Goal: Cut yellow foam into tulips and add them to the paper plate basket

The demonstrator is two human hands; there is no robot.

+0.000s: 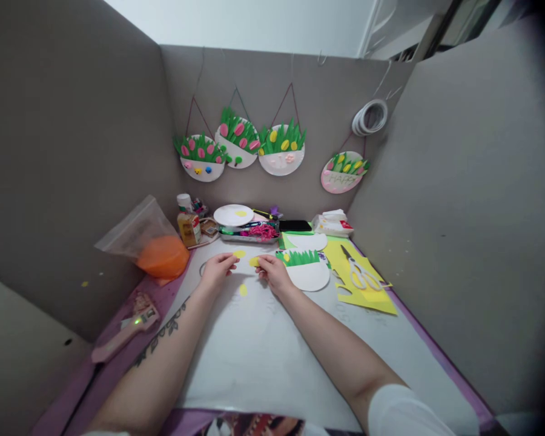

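Note:
Between its thumb and fingers, my left hand [218, 269] pinches a small yellow paper oval [239, 254]. My right hand [272, 272] is closed on another yellow paper oval [254, 261]. The two hands are close together but apart, raised over the white work sheet [254, 357]. Just below them a loose yellow paper piece [243, 290] lies on the sheet. Beside my right hand is a half-round white paper plate [309, 278] with a green paper grass strip along its top and a small yellow piece near its left end.
White-handled scissors [362, 275] lie on yellow paper [381, 304] at right. Behind stand a supply tray [249, 238], a paper plate [229, 215], a phone [295, 226] and a glue bottle [189, 227]. At left are an orange-filled bag [163, 257] and a pink glue gun [127, 333]. Flower plates [281, 163] hang behind.

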